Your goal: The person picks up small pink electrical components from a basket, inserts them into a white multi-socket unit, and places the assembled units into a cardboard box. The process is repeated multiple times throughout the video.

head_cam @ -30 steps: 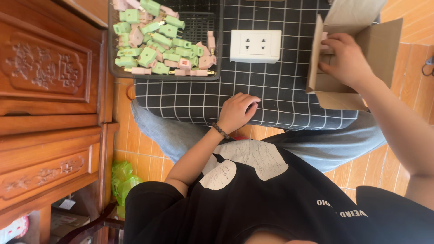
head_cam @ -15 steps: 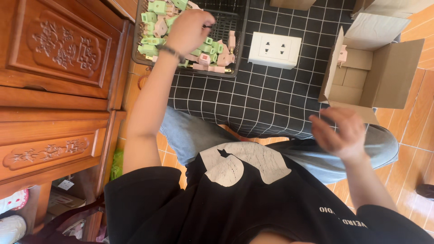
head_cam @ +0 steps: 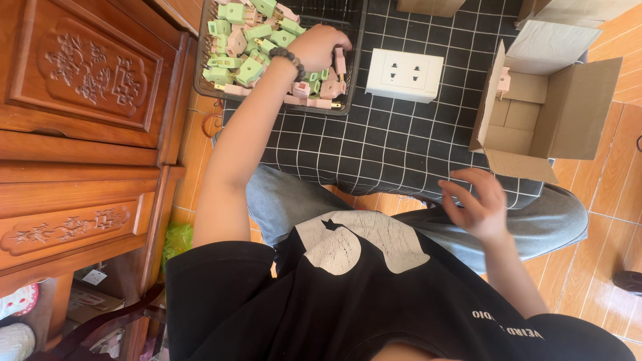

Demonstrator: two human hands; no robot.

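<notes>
You wear a black short-sleeved T-shirt [head_cam: 374, 301] with a cracked white print, light blue-grey denim jeans [head_cam: 548, 220], and a dark beaded bracelet [head_cam: 289, 61] behind your left fingers.

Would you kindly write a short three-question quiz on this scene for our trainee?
1. True or false: the left hand reaches into the black basket of green and pink plugs.
2. What does the right hand hold? A) a plug B) nothing C) the socket
3. Which white item lies between the basket and the cardboard box?

Key: 1 true; 2 B; 3 the white socket plate.
</notes>
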